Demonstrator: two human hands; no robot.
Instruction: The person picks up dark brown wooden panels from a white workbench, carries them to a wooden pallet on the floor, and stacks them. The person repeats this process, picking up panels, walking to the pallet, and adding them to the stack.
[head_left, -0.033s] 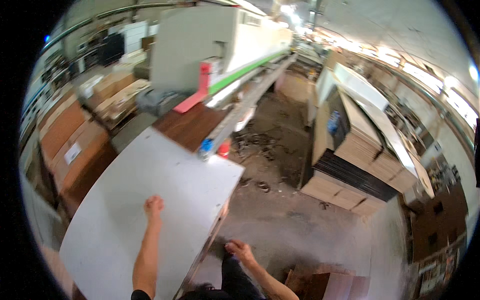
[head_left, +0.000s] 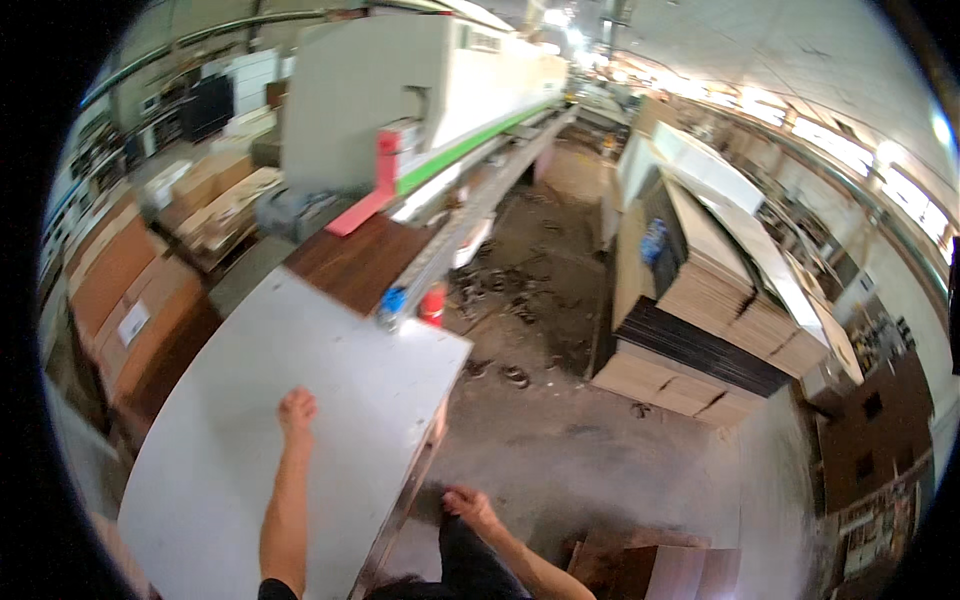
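Observation:
My left hand (head_left: 297, 408) is closed in a loose fist over a large pale grey-white panel (head_left: 225, 480). Whether it touches the surface, or has anything inside the fingers, I cannot make out. To the right of the panel's edge, my right hand (head_left: 470, 506) hangs in front of my dark-trousered leg (head_left: 468, 552). Its fingers are curled in, and what they may hold is hidden. At the panel's far end lie a dark brown wooden board (head_left: 355, 262) and a metal rail with a blue end piece (head_left: 393, 299).
A long white machine with a green stripe (head_left: 365, 105) stands ahead. Stacked boards (head_left: 715, 325) rise at the right. Cardboard-wrapped stacks (head_left: 150, 300) stand at the left. Debris (head_left: 512, 375) litters the floor, and brown boards (head_left: 655, 575) lie low at the right.
The whole scene has slid slightly left in view as my head turns a little. Both hands keep much the same closed shape.

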